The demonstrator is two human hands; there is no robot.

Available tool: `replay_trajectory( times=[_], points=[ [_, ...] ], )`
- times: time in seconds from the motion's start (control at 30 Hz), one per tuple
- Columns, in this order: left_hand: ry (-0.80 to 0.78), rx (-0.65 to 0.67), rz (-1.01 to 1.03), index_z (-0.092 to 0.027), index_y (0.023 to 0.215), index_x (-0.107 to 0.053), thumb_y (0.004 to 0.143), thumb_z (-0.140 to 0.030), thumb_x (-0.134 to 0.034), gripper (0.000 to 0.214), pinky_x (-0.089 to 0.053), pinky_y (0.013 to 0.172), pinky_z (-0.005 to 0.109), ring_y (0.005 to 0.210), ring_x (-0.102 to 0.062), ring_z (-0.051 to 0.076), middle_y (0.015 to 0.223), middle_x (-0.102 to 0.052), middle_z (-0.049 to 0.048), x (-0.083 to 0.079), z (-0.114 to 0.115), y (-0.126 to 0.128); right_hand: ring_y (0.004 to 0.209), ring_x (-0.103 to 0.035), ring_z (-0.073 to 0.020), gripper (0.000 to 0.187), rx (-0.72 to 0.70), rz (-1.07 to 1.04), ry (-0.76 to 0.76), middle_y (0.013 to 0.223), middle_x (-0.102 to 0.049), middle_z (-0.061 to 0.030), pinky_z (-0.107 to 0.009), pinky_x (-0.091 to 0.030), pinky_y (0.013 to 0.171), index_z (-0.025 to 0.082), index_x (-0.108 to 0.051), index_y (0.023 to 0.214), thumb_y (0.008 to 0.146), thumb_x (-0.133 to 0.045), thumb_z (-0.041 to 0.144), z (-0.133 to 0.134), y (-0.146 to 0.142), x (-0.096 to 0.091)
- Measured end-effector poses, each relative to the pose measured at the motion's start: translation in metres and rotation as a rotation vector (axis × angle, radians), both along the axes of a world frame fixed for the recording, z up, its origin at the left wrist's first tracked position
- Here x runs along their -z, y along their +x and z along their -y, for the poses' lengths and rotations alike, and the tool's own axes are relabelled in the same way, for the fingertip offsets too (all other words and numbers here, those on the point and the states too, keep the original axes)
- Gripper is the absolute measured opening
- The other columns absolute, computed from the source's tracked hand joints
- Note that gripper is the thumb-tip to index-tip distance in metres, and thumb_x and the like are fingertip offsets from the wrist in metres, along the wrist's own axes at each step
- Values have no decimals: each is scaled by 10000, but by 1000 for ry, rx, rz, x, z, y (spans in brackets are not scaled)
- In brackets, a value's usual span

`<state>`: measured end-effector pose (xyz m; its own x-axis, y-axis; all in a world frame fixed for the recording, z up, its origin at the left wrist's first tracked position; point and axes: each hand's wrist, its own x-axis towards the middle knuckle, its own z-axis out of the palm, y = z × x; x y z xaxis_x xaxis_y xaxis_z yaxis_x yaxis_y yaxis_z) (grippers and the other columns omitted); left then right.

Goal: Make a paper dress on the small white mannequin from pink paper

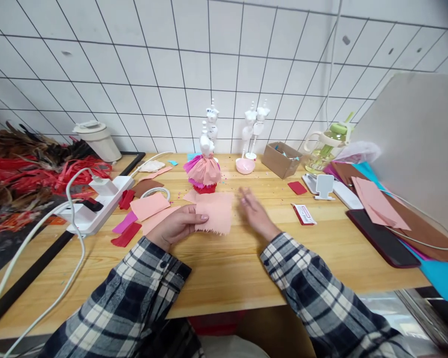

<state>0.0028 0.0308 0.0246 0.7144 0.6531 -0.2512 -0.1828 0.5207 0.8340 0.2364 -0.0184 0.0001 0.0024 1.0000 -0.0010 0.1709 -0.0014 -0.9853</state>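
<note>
So, left hand (179, 223): fingers pinching pink paper (215, 214)
Right hand (257, 215): fingers loosely spread, blurry, paper's 3 o'clock
Doll (206, 145): paper's 12 o'clock

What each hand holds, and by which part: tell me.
The left hand holds the fringed pink paper by its left side, thumb on top; the right hand holds nothing.
</note>
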Motion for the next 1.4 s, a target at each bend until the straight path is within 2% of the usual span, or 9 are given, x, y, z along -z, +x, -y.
replay_trajectory(
  times=[0.1,0.4,0.53,0.67,0.77,0.93,1.03,1.13,1.4],
  points=[
    [-31,-171,-38,-88,867,-680,736,-108,-694,133,-556,693,252,690,-662,146,785,-714,80,4,-2,0,1036,-623,-192,529,384,175,186,1223,-628,-107,-342,-486,844,224,-516,1167,934,-229,602,-10,29,-6],
    [-189,-136,-186,-100,957,-619,908,-292,-521,220,-547,614,254,700,-668,156,842,-706,117,17,17,31,1142,-526,-303,437,455,1024,-30,1229,-562,-201,-428,-397,956,123,-524,1277,856,-455,221,-12,64,9],
    [-155,-184,-152,-116,956,-610,917,-370,-506,277,-531,651,247,719,-655,139,883,-699,111,22,21,36,1149,-511,-273,404,463,658,205,1262,-550,-165,-402,-418,943,147,-583,1202,897,-439,369,-9,41,3],
    [-52,-133,-183,-125,958,-601,906,-416,-505,311,-506,695,255,753,-636,137,894,-683,103,24,23,41,844,-605,-193,413,16,14,54,997,-654,-74,-306,-481,719,172,-589,1065,835,-532,511,-6,5,6],
    [277,-143,-400,-133,917,-599,882,-492,-497,374,-481,668,282,735,-600,156,856,-662,90,20,24,38,697,-571,-142,378,1,-170,7,817,-638,-10,-258,-447,658,173,-560,929,724,-672,470,-6,-3,15],
    [1391,-626,-704,-181,969,-613,782,-410,-668,300,-437,824,354,847,-558,190,909,-644,60,3,19,14,643,-532,-129,242,-67,148,-54,731,-609,16,-237,-389,595,181,-578,869,756,-621,392,-6,11,21],
    [1799,-166,-571,-220,894,-665,841,-307,-618,113,-429,811,316,848,-562,169,881,-664,38,-2,20,9,660,-540,-133,136,-84,537,61,726,-625,19,-239,-363,598,209,-619,844,798,-574,329,-2,6,21],
    [1821,214,-681,-213,890,-682,856,-316,-595,139,-431,785,304,867,-568,173,922,-671,41,2,22,15,702,-574,-143,138,-91,718,113,766,-669,13,-253,-382,632,241,-652,889,834,-537,293,0,-3,20],
    [1585,268,-881,-204,1027,-695,848,-383,-591,273,-435,872,327,969,-595,211,1026,-671,66,22,12,16,1086,-526,-221,319,111,766,497,1135,-632,-92,-370,-399,957,191,-610,1139,826,-593,250,3,-2,6]
  ],
)
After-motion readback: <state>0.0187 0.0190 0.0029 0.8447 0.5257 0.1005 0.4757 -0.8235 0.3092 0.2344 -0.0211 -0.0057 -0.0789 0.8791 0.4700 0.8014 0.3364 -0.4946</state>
